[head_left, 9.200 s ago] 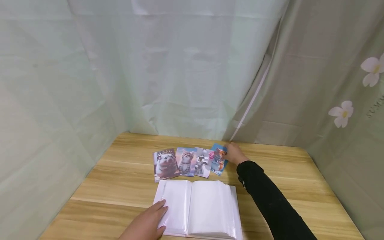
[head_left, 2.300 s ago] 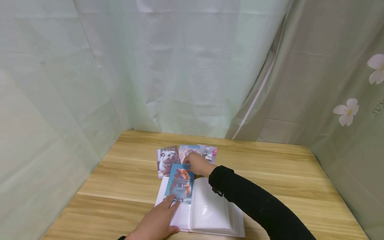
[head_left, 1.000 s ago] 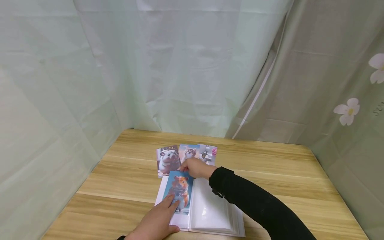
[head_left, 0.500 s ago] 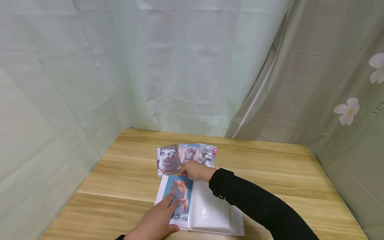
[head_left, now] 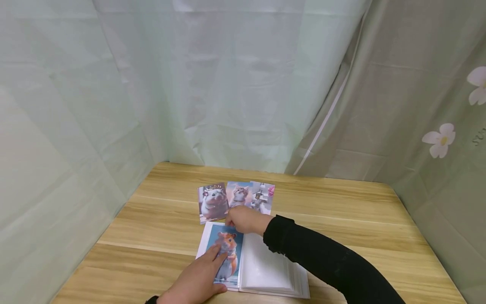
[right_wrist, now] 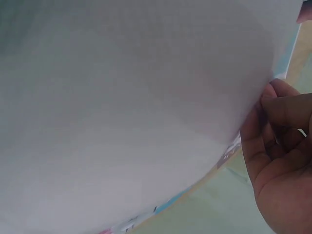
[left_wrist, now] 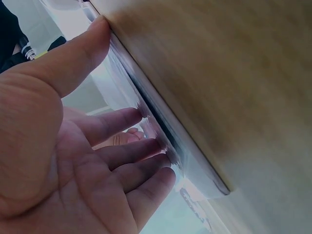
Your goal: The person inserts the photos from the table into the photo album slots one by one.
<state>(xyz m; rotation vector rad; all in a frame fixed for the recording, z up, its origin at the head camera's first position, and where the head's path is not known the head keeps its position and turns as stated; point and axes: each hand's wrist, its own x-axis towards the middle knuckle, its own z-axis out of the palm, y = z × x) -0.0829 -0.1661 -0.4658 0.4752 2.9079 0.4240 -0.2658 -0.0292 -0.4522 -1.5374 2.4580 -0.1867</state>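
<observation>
An open photo album (head_left: 303, 278) with white pages and clear pockets lies on the wooden table. In its left page sits a picture card (head_left: 233, 242) of an orange hamster on blue, almost fully inside the pocket. My right hand (head_left: 247, 218) pinches the card's top edge with curled fingers; the right wrist view shows this hand (right_wrist: 285, 151) at the edge of a large pale page (right_wrist: 122, 112). My left hand (head_left: 197, 274) rests on the left page with its fingers extended over the card's lower left. In the left wrist view its thumb (left_wrist: 80, 56) touches the album's edge.
Behind the album lie several picture cards: a crowned white hamster card (head_left: 212, 204), a kitten card (head_left: 239, 192) and a greyish card with a pink flower (head_left: 263, 196). The right hand partly covers the kitten card. Pale curtains (head_left: 235, 84) enclose the wooden table (head_left: 341, 202).
The hamster card went from the back right to the left page and slid down into its pocket, the right hand moving toward me with it. The left hand has stayed on the page.
</observation>
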